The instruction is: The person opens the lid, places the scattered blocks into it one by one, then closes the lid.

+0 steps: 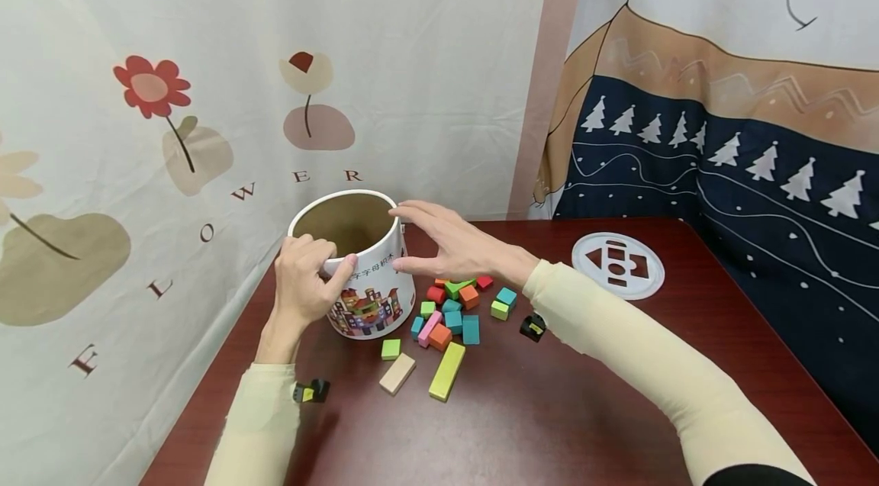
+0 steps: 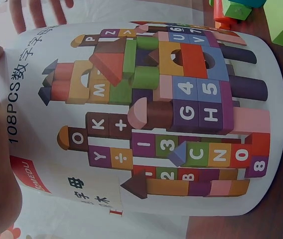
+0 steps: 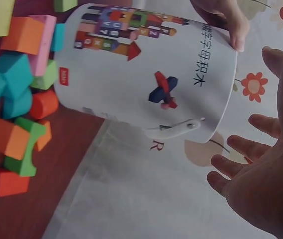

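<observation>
Your left hand grips the tub, its inside bottom hidden; your right hand, fingers outstretched and free, is beside it. Blocks lie outside.

A white disc with shaped cut-outs lay flat on the reddish-brown counter, near its far right corner. Behind the far edge and along the left edge hung a pale cloth, printed with a red flower, a cream-headed one above a pinkish blob, and letters spelling FLOWER. A dusky pink band ran down behind the far edge. Beyond the right edge hung dark blue fabric with white trees under tan hills.
</observation>
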A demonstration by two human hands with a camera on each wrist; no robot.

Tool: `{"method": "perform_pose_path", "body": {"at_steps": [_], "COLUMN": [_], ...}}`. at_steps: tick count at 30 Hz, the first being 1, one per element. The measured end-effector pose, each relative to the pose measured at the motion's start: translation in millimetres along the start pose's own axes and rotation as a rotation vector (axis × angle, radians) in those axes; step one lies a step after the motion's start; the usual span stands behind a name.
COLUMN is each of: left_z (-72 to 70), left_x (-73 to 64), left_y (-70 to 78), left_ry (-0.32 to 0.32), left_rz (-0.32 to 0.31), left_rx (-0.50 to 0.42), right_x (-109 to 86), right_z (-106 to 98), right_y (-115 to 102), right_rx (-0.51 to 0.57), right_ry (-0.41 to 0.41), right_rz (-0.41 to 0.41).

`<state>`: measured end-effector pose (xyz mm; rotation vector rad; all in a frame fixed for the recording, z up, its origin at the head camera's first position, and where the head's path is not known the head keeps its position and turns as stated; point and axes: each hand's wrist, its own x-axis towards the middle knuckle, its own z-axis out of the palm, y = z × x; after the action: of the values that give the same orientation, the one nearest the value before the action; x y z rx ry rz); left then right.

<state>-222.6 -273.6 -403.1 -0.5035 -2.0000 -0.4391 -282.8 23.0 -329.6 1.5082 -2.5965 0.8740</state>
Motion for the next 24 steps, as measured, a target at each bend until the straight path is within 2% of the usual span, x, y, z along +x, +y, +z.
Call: {"method": "perform_pose_path", "body": {"at_steps": [8,16,24], "left_z": [-0.1,-0.1,0.3], "left_x": [0.2,-0.1,-0.2], "left_y": [0.6,0.8,0.9], "left_ry": [0.007,0.007,0.007], "left_rz": [0.002,0.001,-0.003], "left_rx": [0.001,-0.001,-0.007], "right_x": [-26.8,-51.5,-78.1], "right_z": [3,7,10], "right_y": [14,31,47], "right_rx": [0.015,0.036,0.059], "right_ry": [-0.013,-0.010,-0.012], "right_rz": [0.044,0.048,0.120]}}
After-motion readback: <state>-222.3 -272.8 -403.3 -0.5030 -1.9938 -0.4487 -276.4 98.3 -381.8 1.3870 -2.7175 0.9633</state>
